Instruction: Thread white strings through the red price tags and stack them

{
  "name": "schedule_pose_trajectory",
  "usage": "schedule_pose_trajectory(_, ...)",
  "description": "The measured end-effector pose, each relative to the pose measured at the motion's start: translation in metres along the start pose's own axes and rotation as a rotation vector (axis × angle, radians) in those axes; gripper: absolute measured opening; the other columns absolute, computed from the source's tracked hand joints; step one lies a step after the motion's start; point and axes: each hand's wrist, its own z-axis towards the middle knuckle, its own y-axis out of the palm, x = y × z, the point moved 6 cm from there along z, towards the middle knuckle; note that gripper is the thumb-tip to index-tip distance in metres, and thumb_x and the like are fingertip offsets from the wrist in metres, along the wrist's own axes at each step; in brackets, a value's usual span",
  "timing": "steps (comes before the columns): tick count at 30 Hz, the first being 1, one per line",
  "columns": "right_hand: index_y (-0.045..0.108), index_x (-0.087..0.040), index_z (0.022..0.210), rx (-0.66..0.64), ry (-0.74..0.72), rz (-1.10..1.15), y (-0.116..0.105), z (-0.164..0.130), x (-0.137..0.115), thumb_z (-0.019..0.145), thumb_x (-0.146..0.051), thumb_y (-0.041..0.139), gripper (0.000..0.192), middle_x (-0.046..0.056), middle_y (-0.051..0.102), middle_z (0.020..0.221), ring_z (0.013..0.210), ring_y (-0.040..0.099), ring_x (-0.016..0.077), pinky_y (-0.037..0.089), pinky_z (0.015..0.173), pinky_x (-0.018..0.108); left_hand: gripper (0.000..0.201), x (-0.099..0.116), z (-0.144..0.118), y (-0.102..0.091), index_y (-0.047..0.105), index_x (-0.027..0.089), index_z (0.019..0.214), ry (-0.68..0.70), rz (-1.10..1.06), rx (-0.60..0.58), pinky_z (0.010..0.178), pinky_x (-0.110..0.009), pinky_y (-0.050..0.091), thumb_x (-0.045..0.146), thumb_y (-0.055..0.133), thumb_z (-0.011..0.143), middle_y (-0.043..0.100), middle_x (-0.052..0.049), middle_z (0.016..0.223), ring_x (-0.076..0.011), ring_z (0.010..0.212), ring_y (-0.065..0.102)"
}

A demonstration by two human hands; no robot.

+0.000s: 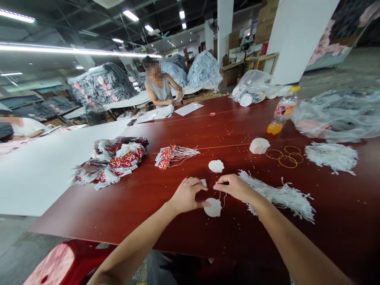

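Observation:
My right hand (236, 187) pinches a thin white string (225, 200) between thumb and fingertips. The string hangs down to a white paper tag (213, 208) with a scalloped edge, low over the red-brown table. At the tag's left edge is the thumb of my left hand (188, 195). That hand's thumb and fingers are curved and apart, with a small pale piece (203, 182) by the fingertips. Just beyond both hands lies a small pile of similar white tags (216, 166). A bundle of white strings (280, 196) spreads beside my right forearm.
Red price tags with strings (168, 156) lie left of centre, near a larger heap of tags (118, 158). To the right are a tag stack (259, 145), rubber bands (287, 160), more strings (332, 156) and an orange drink bottle (282, 111). Another person (162, 85) works across the table.

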Motion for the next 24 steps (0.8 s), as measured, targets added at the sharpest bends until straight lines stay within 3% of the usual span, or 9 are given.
schedule_pose_trajectory(4, 0.073, -0.024, 0.078, -0.034, -0.026, -0.178, 0.021, -0.001, -0.005, 0.086, -0.042, 0.066, 0.022, 0.000, 0.073, 0.076, 0.069, 0.064, 0.0177, 0.039, 0.063, 0.026, 0.020, -0.040, 0.005, 0.004, 0.071, 0.024, 0.099, -0.092, -0.083, 0.051, 0.083, -0.031, 0.051, 0.034, 0.077, 0.083, 0.067, -0.003, 0.097, -0.0188, 0.090, 0.063)
schedule_pose_trajectory(7, 0.072, -0.024, 0.075, -0.056, -0.045, -0.222, 0.028, -0.001, -0.007, 0.086, -0.040, 0.065, 0.020, -0.001, 0.073, 0.075, 0.067, 0.063, 0.0172, 0.038, 0.062, 0.026, 0.007, -0.051, 0.009, 0.011, 0.072, 0.024, 0.094, -0.108, -0.143, 0.061, 0.077, -0.026, 0.051, 0.025, 0.066, 0.090, 0.068, -0.002, 0.094, -0.0152, 0.085, 0.064)
schedule_pose_trajectory(11, 0.073, -0.025, 0.078, -0.045, -0.060, -0.222, 0.027, 0.000, -0.007, 0.086, -0.038, 0.066, 0.017, -0.001, 0.073, 0.077, 0.069, 0.063, 0.0173, 0.038, 0.063, 0.026, 0.009, -0.044, 0.013, 0.011, 0.069, 0.021, 0.087, -0.175, 0.053, 0.142, 0.077, -0.030, 0.050, 0.015, 0.063, 0.086, 0.067, -0.003, 0.087, -0.0180, 0.083, 0.063)
schedule_pose_trajectory(15, 0.073, -0.024, 0.079, 0.019, -0.147, -0.230, 0.024, -0.003, -0.016, 0.091, -0.036, 0.061, 0.021, 0.000, 0.072, 0.080, 0.073, 0.063, 0.0170, 0.038, 0.066, 0.026, 0.004, -0.026, 0.012, -0.002, 0.065, 0.021, 0.087, -0.204, 0.208, 0.322, 0.084, -0.038, 0.046, 0.018, 0.064, 0.085, 0.068, -0.006, 0.095, -0.0232, 0.092, 0.061)
schedule_pose_trajectory(18, 0.068, -0.022, 0.072, 0.078, -0.229, -0.275, 0.020, -0.007, -0.027, 0.096, -0.032, 0.054, 0.029, 0.000, 0.068, 0.074, 0.070, 0.059, 0.0154, 0.035, 0.065, 0.026, 0.004, -0.012, 0.007, -0.008, 0.063, 0.021, 0.091, -0.175, 0.090, 0.409, 0.083, -0.037, 0.047, 0.023, 0.059, 0.091, 0.069, -0.005, 0.097, -0.0207, 0.089, 0.063)
schedule_pose_trajectory(24, 0.058, -0.021, 0.067, 0.156, -0.238, -0.306, 0.017, -0.012, -0.037, 0.094, -0.025, 0.051, 0.029, -0.002, 0.061, 0.066, 0.063, 0.052, 0.0134, 0.030, 0.061, 0.026, 0.009, 0.003, -0.004, 0.000, 0.066, 0.025, 0.100, -0.122, -0.167, 0.431, 0.074, -0.030, 0.055, 0.031, 0.060, 0.096, 0.073, -0.002, 0.093, -0.0174, 0.082, 0.068)
